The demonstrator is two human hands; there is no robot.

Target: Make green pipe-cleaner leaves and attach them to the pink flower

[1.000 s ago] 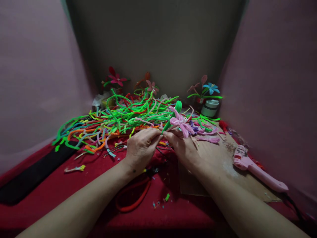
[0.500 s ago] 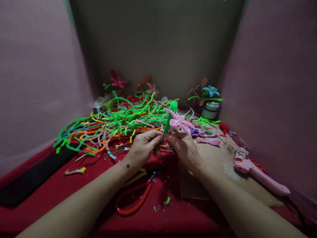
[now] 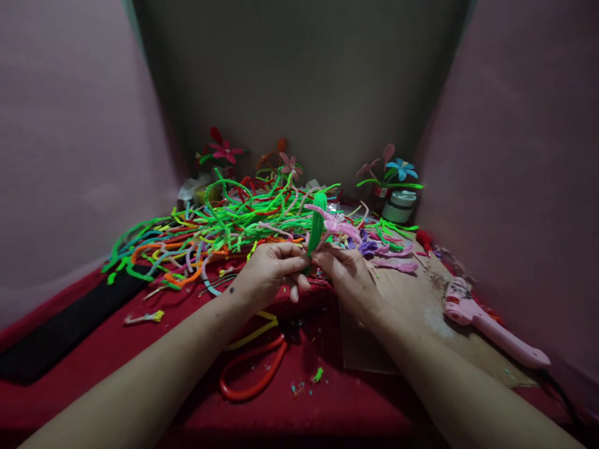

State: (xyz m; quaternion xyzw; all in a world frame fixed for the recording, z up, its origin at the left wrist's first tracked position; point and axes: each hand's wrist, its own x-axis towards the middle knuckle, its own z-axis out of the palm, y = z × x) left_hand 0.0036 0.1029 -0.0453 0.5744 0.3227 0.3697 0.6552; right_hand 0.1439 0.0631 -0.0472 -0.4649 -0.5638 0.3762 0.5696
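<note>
My left hand (image 3: 266,272) and my right hand (image 3: 347,274) meet at the middle of the table, both pinched on the stem of a pink pipe-cleaner flower (image 3: 337,226). A green pipe-cleaner leaf (image 3: 317,226) stands upright beside the petals, just above my left fingertips. The stem itself is hidden between my fingers. A big tangle of green, orange and pink pipe cleaners (image 3: 219,227) lies right behind my hands.
Red-handled pliers (image 3: 255,368) lie on the red cloth below my hands. A pink glue gun (image 3: 486,327) rests on a cardboard sheet (image 3: 421,312) at the right. Finished flowers (image 3: 393,171) and a small jar (image 3: 397,206) stand at the back.
The green leaf has swung from leaning right to nearly upright and drifted left. The flower turned with it, and both hands shifted slightly while keeping their pinch.
</note>
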